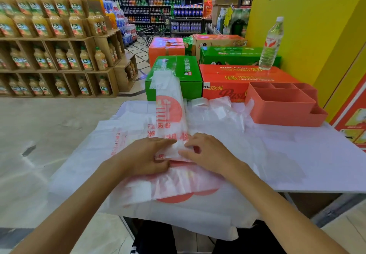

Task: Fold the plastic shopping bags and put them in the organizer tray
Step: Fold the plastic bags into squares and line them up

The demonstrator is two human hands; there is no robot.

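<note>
You're working the near end of a long folded bag strip (171, 115) mid-table, left hand (144, 156) & right hand (206, 153) both pinching it. Organizer tray (281, 105) looks empty far right, w/ loose bags (138, 188) waiting underneath — early going, I'd say.

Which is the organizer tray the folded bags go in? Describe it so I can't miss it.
Look at the white table, far right corner, just in front of the orange carton. The organizer tray is the coral-pink plastic box split into open compartments, the only rigid coloured item on the tabletop.
</note>
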